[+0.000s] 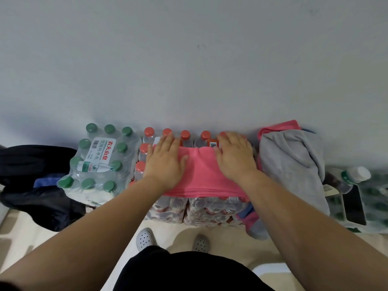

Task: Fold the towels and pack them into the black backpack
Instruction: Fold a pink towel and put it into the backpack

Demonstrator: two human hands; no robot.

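A pink towel (pixel 201 175) lies folded flat on top of a shrink-wrapped pack of red-capped water bottles (pixel 184 208). My left hand (pixel 165 160) presses flat on the towel's left part, fingers spread toward the wall. On its right part my right hand (pixel 235 156) presses flat the same way. A heap of unfolded towels, grey (pixel 294 162) over pink (pixel 279 126), sits to the right against the wall. The black backpack (pixel 35 185) lies on the floor at the far left, with something blue showing in it.
A pack of green-capped water bottles (pixel 98 162) stands between the backpack and the red-capped pack. More bottles (pixel 354 177) and a dark flat object lie at the far right. A grey wall rises right behind. My feet in grey clogs (pixel 144 238) stand on the light floor.
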